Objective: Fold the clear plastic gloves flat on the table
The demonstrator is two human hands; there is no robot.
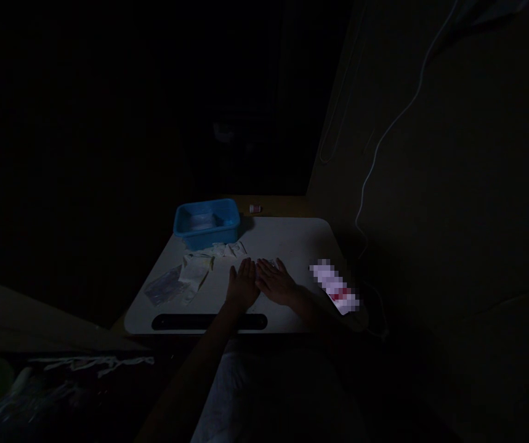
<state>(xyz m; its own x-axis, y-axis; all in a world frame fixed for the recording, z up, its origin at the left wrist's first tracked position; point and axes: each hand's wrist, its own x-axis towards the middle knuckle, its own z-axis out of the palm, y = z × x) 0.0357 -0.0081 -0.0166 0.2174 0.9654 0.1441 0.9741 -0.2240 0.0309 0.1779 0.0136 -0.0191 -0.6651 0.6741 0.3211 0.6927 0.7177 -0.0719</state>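
Both my hands lie on the white tabletop (287, 237), side by side and close together. My left hand (243, 287) is open, its fingers stretched forward and the thumb apart on the left. Palm down, my right hand (277, 284) is open too, with its fingers pointing to the left hand. Something small and shiny (272, 263) shows at the right hand's fingertips, too dark to name. Left of my hands are a crumpled whitish cloth or paper (196, 269) and a clear plastic sheet or bag (165, 286).
A blue plastic basin (211, 237) stands at the back left, with crumpled white material (230, 248) before it. Behind the tabletop lies a small bottle (255, 209). A lit, blurred-out phone (333, 286) lies at the right. A white cable (396, 120) hangs along the right wall.
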